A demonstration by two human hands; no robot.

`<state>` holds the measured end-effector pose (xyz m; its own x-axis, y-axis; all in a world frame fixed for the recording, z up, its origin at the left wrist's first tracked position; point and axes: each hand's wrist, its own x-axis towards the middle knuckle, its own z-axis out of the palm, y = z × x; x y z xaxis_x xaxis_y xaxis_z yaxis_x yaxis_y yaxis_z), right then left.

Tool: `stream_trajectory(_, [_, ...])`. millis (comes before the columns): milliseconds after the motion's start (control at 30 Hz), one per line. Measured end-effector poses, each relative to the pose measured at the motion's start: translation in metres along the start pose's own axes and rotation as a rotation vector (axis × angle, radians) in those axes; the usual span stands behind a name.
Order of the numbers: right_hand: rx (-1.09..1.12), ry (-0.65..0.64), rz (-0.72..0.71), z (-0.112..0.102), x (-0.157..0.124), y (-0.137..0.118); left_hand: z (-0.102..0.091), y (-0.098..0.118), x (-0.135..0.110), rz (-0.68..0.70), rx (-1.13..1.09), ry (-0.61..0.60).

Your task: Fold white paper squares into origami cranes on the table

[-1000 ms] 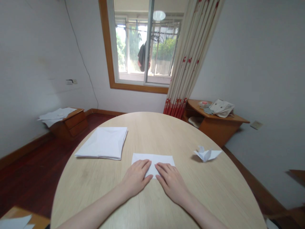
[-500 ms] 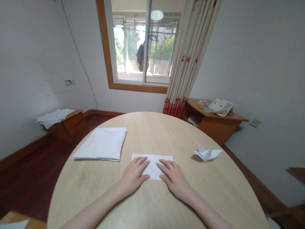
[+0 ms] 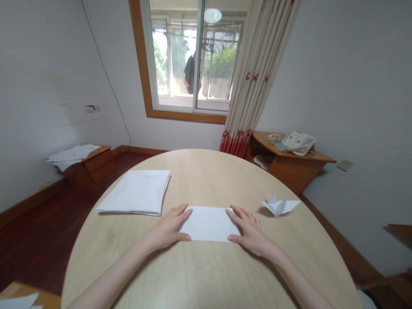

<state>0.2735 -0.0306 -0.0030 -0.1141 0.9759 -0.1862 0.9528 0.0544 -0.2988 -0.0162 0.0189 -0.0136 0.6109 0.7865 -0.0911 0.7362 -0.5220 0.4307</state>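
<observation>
A folded white sheet of paper [image 3: 208,223] lies flat on the round wooden table [image 3: 199,274] in front of me. My left hand [image 3: 169,225] rests open on the sheet's left end, fingers stretched flat. My right hand [image 3: 249,227] lies open on its right end, fingers spread, thumb at the near edge. A stack of white paper sheets [image 3: 135,197] lies to the left of my left hand. A small folded paper figure [image 3: 279,206] stands to the right of my right hand.
A low wooden cabinet [image 3: 92,163] with papers on it stands at the left wall. A wooden corner desk [image 3: 289,163] holding a cloth bag stands at the right, beside a curtain [image 3: 254,77] and a window [image 3: 189,56]. Dark red floor surrounds the table.
Both hands have slid apart from the middle of the sheet to its left and right ends. The sheet stays flat on the table.
</observation>
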Motion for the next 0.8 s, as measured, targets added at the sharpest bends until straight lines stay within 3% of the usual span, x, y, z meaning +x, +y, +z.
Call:
stream_trajectory(133, [0.017,-0.012,0.019,-0.001,0.002,0.008,0.002,-0.004,0.001,0.006,0.034,-0.009])
stream_trajectory(333, [0.093,0.063,-0.051,0.007,0.005,0.017,0.006,-0.008,0.000,0.059,0.042,0.150])
stream_trajectory(800, [0.284,0.238,-0.118,0.018,0.012,0.025,0.001,0.002,-0.001,0.074,0.000,0.323])
